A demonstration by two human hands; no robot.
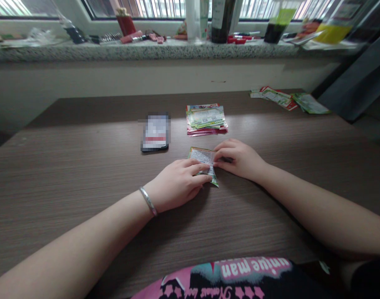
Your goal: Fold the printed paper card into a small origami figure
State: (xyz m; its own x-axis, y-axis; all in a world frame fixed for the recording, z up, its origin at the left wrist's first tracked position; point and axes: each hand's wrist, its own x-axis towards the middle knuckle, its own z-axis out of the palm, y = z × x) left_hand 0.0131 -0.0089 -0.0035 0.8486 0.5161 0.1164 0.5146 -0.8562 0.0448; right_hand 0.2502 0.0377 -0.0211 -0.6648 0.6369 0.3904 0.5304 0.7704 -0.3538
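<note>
A small printed packet point(202, 155), white and green with an orange edge and lines of fine text, lies on the table between my hands. It looks folded or creased, with a pointed corner at its lower right. My left hand point(185, 180), a silver bangle at its wrist, holds the packet's lower left part under closed, slightly bent fingers. At the right edge, my right hand point(235, 158) pinches the packet between thumb and fingers. The fingers cover part of the packet, so its full shape is hidden.
Behind the packet is a stack of similar packets point(207, 118). A phone-like object point(155, 133), blurred out, lies to its left. More packets point(280, 99) are spread at the far right table edge. Bottles point(222, 23) and small items line the granite sill point(165, 50).
</note>
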